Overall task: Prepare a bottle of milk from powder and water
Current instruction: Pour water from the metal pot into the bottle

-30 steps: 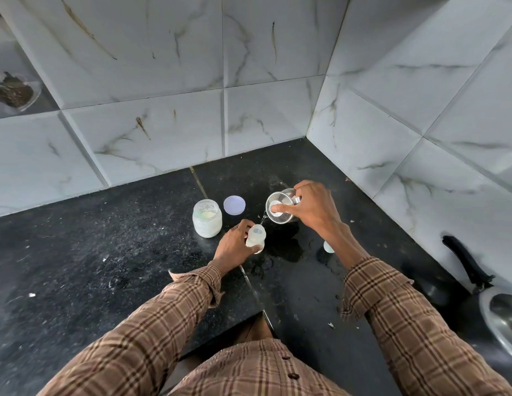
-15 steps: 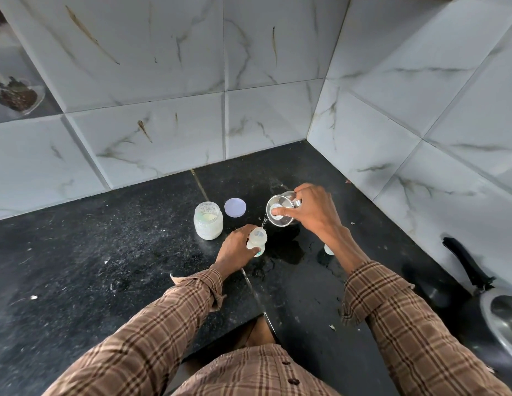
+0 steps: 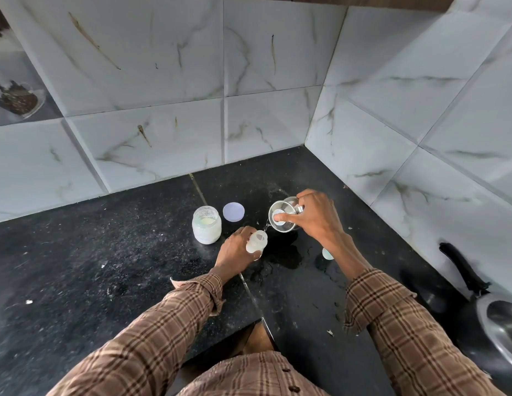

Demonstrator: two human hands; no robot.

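Note:
A small translucent feeding bottle (image 3: 257,242) stands on the black counter (image 3: 106,267), and my left hand (image 3: 234,252) grips it from the left. My right hand (image 3: 315,218) holds a steel cup (image 3: 282,217) tipped towards the bottle's mouth. A thin stream of water runs from the cup's rim into the bottle. An open jar of milk powder (image 3: 206,228) stands to the left, its pale round lid (image 3: 234,212) lying flat behind the bottle.
Spilled water darkens the counter under the cup. A small pale cap-like piece (image 3: 327,253) shows below my right wrist. A steel pan with a black handle (image 3: 460,270) sits at the right edge. Tiled walls close the corner behind.
The pour goes on; both hands and the bottle stay nearly where they were. The camera has tilted up slightly.

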